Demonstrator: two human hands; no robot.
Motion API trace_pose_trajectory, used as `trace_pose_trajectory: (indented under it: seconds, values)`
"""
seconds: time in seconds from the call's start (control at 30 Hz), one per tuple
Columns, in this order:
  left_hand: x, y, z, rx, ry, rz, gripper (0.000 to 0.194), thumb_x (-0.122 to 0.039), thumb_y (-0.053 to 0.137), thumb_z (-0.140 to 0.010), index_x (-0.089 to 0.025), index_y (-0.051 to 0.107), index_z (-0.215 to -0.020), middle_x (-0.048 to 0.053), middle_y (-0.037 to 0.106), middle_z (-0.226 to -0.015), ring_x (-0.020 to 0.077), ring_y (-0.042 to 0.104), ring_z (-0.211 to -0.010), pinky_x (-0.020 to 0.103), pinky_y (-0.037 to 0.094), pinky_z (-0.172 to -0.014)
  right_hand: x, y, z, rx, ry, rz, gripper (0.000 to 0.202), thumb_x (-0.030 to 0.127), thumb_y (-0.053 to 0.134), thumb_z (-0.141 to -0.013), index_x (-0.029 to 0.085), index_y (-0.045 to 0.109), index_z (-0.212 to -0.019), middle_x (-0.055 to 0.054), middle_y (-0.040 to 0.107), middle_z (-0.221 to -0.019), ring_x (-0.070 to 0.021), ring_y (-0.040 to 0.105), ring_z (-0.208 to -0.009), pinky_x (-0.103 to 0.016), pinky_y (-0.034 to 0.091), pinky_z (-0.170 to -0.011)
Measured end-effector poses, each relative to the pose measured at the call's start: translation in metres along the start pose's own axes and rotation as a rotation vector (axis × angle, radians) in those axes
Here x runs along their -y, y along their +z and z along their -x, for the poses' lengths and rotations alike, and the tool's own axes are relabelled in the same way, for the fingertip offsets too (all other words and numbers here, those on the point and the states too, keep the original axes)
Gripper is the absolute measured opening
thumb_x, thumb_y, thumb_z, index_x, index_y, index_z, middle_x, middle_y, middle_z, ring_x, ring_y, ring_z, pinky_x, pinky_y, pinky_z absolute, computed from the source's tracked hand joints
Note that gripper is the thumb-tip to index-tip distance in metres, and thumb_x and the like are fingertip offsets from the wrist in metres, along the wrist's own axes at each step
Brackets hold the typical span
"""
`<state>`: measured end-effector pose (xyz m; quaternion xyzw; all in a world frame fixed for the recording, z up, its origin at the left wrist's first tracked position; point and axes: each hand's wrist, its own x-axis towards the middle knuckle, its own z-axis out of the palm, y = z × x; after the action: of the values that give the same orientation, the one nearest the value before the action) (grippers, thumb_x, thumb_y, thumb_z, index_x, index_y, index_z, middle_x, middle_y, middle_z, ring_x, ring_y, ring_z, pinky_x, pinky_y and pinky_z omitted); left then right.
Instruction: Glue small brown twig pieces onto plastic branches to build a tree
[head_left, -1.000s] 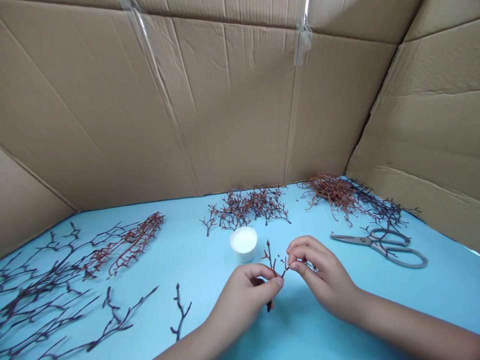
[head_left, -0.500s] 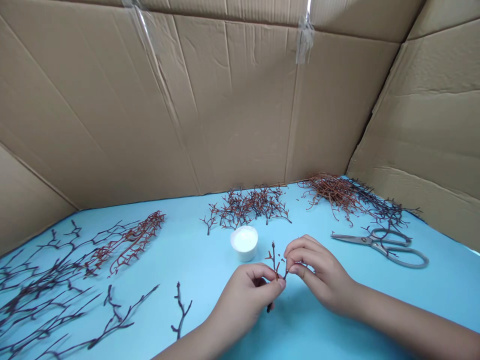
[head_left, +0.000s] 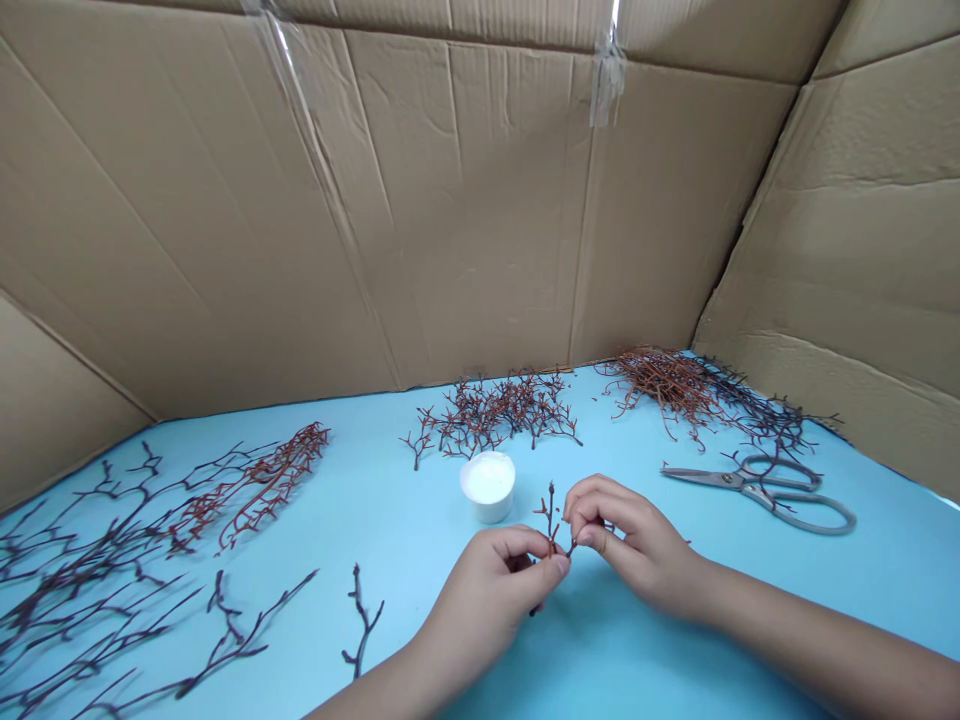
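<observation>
My left hand [head_left: 499, 580] pinches a small dark twig [head_left: 550, 510] between thumb and index finger. This twig stands upright, with short reddish-brown side pieces on it, and its lower end shows below the fingers. My right hand [head_left: 630, 535] is closed close beside it, thumb and fingertips together at the tip of the twig's right side branch. Bits of a small twig piece [head_left: 609, 527] show at the right fingers; most of it is hidden. Just beyond the hands stands a small white cup [head_left: 488, 488] with white contents.
Branched reddish twigs [head_left: 502, 412] are heaped behind the cup. Dark branches [head_left: 97, 560] and reddish sprigs [head_left: 262, 485] spread across the left; a single twig [head_left: 361, 620] lies near my left forearm. Scissors [head_left: 761, 490] lie right, before a wiry pile [head_left: 667, 385]. Cardboard walls [head_left: 480, 220] enclose the blue table.
My right hand has shifted slightly left, its fingertips closer to the twig. The twig in my left hand has tilted a little; the left hand has hardly moved.
</observation>
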<state>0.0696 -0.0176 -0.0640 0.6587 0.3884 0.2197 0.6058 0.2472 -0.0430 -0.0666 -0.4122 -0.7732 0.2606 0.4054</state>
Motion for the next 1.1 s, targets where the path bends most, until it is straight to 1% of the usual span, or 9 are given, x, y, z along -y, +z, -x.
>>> trace_pose_trajectory:
  seconds: [0.17,0.33,0.6,1.1]
  values:
    - [0.0013,0.0006,-0.0004,0.009,0.007,0.011,0.026,-0.033,0.053,-0.073,-0.017,0.051,-0.052,-0.004,0.042,-0.055,0.0112,0.036,-0.052,0.024,0.027,-0.051,-0.0007,0.0051,0.0013,-0.023,0.039,-0.046,0.021,0.028,0.039,-0.088,0.019,0.048,-0.072,-0.004,0.052,-0.079,-0.0162,0.05,-0.077,-0.03,0.042,-0.071]
    - [0.0019,0.0003,-0.0008,0.009,0.012,0.015,0.026,-0.032,0.053,-0.073,-0.017,0.051,-0.053,-0.003,0.043,-0.056,0.0114,0.038,-0.053,0.024,0.028,-0.052,-0.0022,0.0074,0.0035,-0.03,0.028,-0.037,0.022,0.028,0.038,-0.089,0.019,0.047,-0.072,-0.004,0.052,-0.078,-0.016,0.05,-0.076,-0.03,0.042,-0.07]
    - [0.005,0.0006,-0.0008,0.009,0.012,0.013,0.026,-0.033,0.052,-0.073,-0.017,0.052,-0.053,-0.004,0.041,-0.054,0.0113,0.036,-0.052,0.024,0.027,-0.052,-0.0038,0.0088,0.0047,-0.028,-0.019,0.009,0.024,0.031,0.035,-0.09,0.019,0.048,-0.073,-0.005,0.052,-0.077,-0.0165,0.049,-0.076,-0.031,0.042,-0.069]
    - [0.0054,0.0007,-0.001,0.001,-0.004,0.012,0.027,-0.034,0.053,-0.073,-0.017,0.05,-0.052,-0.005,0.039,-0.052,0.0113,0.035,-0.052,0.024,0.026,-0.051,-0.0012,0.0085,0.0042,-0.016,0.024,0.007,0.022,0.029,0.037,-0.089,0.02,0.048,-0.073,-0.004,0.053,-0.078,-0.0162,0.05,-0.076,-0.03,0.042,-0.071]
